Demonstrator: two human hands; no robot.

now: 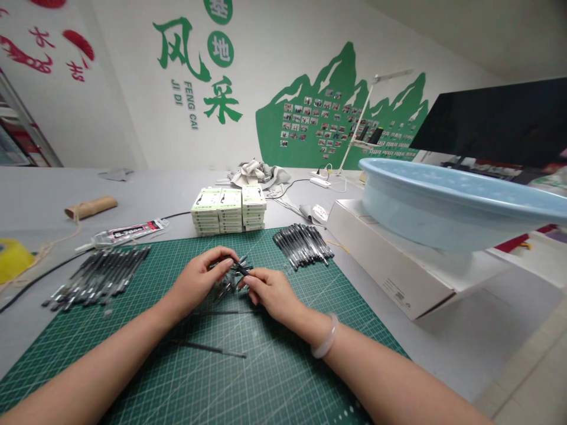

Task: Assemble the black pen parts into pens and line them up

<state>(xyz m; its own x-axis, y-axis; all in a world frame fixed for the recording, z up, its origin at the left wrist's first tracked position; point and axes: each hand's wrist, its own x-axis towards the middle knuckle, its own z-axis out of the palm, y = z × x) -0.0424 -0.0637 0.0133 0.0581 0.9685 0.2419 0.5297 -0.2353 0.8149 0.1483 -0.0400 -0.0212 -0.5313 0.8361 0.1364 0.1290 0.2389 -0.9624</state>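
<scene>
Over the middle of a green cutting mat (274,378), my left hand (201,276) and my right hand (268,290) meet with fingers pinched. Between them they grip a small dark pen part (239,269), above a little heap of similar dark pen parts (224,288). Two thin black refills (208,349) lie loose on the mat just in front of my wrists. A row of black pens (95,276) lies at the mat's left edge, and another bundle of black pens (302,243) lies at its far right.
Stacked white and green boxes (229,210) stand behind the mat. A pale blue basin (443,203) rests on a long white carton (394,260) at the right. A glue tube (128,231), a cardboard roll (91,207) and a yellow object (13,257) lie at the left.
</scene>
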